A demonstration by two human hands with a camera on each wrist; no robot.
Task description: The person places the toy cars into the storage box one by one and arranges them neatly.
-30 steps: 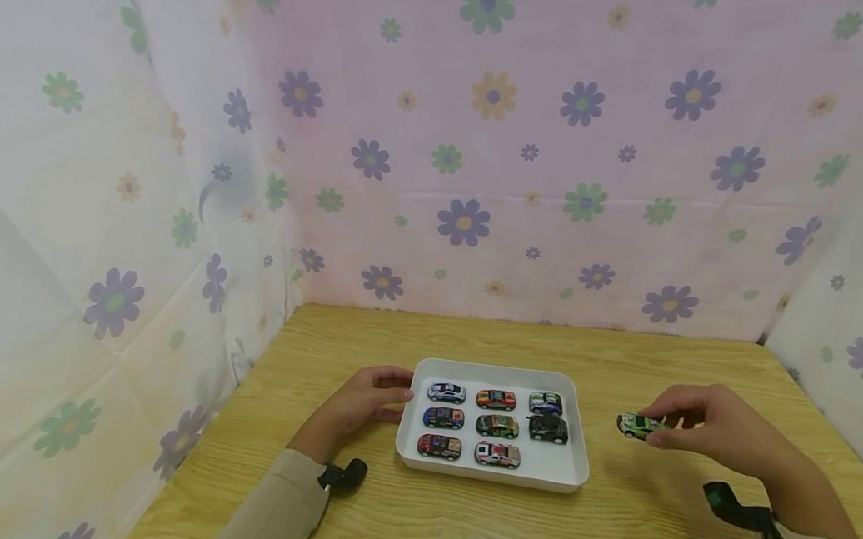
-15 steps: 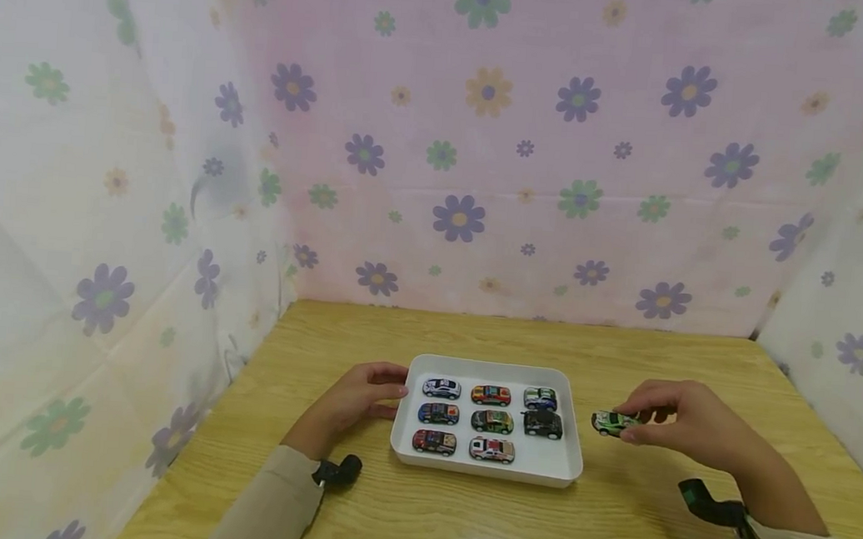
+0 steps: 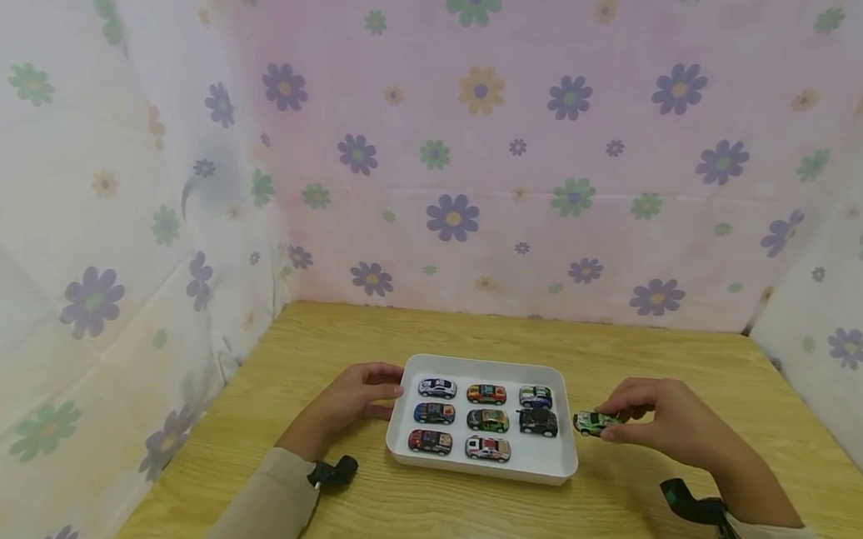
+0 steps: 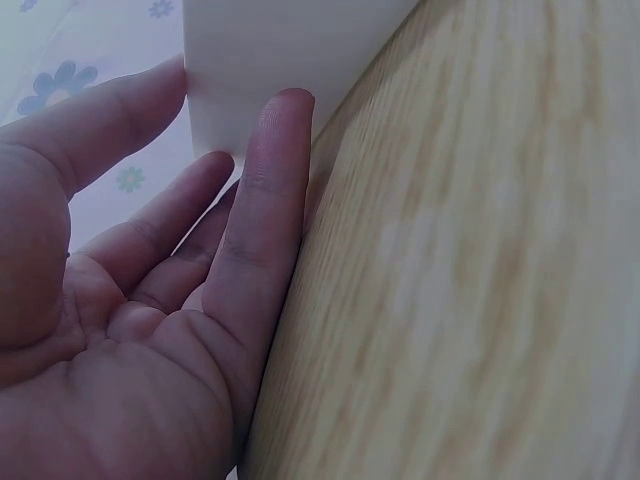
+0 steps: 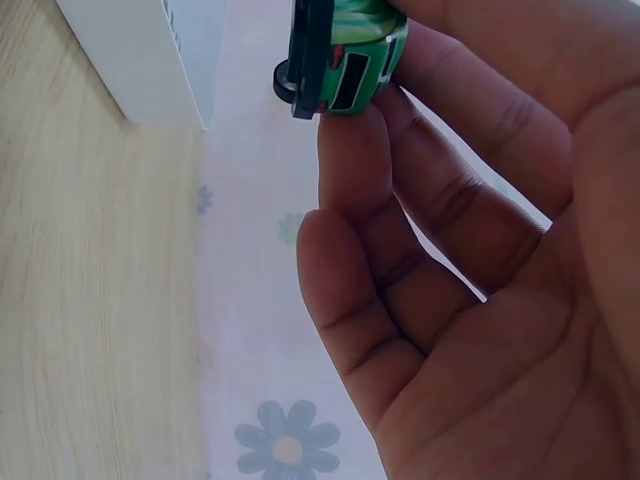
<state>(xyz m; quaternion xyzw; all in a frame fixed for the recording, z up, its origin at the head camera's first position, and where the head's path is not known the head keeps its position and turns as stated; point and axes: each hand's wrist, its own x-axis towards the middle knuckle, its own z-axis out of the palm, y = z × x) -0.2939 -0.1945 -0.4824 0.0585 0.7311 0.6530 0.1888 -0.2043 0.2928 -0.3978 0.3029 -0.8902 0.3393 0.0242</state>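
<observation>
A green toy car is pinched between the thumb and fingers of my right hand, just off the right side of a white tray. In the right wrist view the car is held clear of the table. Inside the tray stand several small toy cars; among them are a black car at the right and a white and red car in the front row. My left hand touches the tray's left side, and the left wrist view shows its fingers lightly bent against the tray wall.
The tray rests on a wood-grain table. Flower-printed cloth hangs behind the table and along both sides. A black wrist camera sits on the right wrist, and another black camera on the left.
My right hand has carried the green toy car leftward, closer to the tray. The left hand stays at the tray's left side. The whole head view has shifted slightly.
</observation>
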